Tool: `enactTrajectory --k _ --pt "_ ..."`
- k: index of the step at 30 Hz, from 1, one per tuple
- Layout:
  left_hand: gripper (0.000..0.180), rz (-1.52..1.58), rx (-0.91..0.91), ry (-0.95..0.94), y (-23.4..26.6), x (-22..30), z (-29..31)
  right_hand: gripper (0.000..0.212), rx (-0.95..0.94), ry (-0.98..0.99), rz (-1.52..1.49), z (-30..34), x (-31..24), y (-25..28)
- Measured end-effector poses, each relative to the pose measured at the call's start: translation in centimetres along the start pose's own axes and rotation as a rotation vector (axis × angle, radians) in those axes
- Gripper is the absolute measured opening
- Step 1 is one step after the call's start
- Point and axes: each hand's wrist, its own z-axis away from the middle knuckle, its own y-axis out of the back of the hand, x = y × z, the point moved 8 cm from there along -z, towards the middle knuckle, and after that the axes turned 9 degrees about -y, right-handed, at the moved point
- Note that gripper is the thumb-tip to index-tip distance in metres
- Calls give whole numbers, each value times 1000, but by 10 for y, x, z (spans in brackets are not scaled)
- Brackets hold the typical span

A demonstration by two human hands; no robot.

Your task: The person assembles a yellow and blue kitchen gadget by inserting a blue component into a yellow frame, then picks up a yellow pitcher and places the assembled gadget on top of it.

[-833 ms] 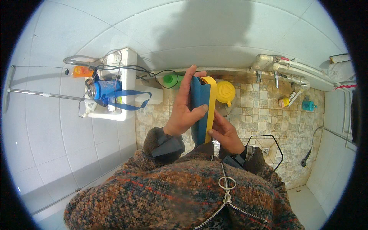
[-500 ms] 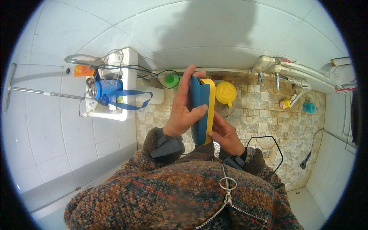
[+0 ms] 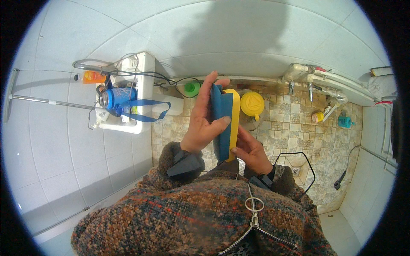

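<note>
Upright between my two hands is a flat, blue-and-yellow case, seen mostly edge-on. Its left side is a blue cover, its right side a yellow rim; what it contains cannot be made out. My left hand grips it from the left, thumb lying across the blue face and fingers reaching behind the top. On the right, my right hand holds the lower yellow edge, with its thumb against the rim. Just beyond the case stands a round yellow lidded container on the floor.
At left, a white basin carries a blue bottle with a strap, an orange bottle and cables. A green container sits by the wall. Taps, a teal bottle and a black-framed item are at right.
</note>
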Motion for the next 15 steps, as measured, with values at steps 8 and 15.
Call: enactTrajectory --k 8,15 --pt "84 17 74 24 8 -5 -6 63 -6 -9 53 -3 1 -2" --pt "80 137 156 15 20 -2 -19 63 -38 -47 59 -4 6 -5"
